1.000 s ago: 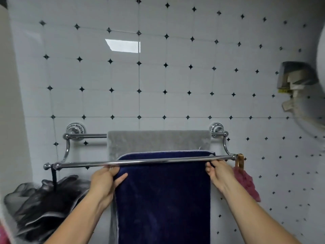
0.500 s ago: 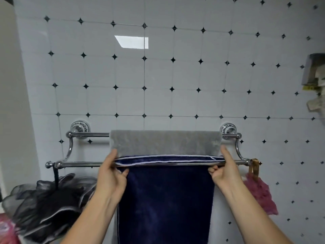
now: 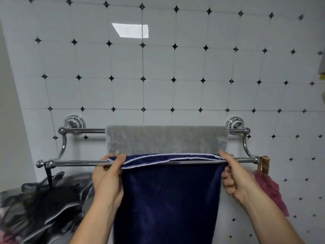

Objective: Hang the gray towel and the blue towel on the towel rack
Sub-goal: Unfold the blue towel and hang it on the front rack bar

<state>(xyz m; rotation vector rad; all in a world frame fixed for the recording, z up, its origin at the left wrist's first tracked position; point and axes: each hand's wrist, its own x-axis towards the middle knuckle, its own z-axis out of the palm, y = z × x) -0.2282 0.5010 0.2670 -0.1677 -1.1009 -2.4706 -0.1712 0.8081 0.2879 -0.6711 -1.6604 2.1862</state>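
Observation:
A chrome double-bar towel rack [image 3: 77, 162] is fixed to the tiled wall. The gray towel [image 3: 165, 140] hangs over its rear bar. The blue towel [image 3: 168, 199], dark navy with a white stitched hem, drapes over the front bar and hangs down in front. My left hand [image 3: 108, 180] pinches the blue towel's top left corner at the front bar. My right hand [image 3: 234, 176] grips its top right corner at the bar.
A black and gray mesh bath sponge [image 3: 44, 206] hangs from the front bar's left end. A pink cloth [image 3: 270, 191] on a gold ribbon hangs from the right end. White tiles with black diamonds cover the wall behind.
The blue towel's top edge has been pulled over and down behind the front bar. Both hands rose to bar level at the towel's corners. The view moved closer.

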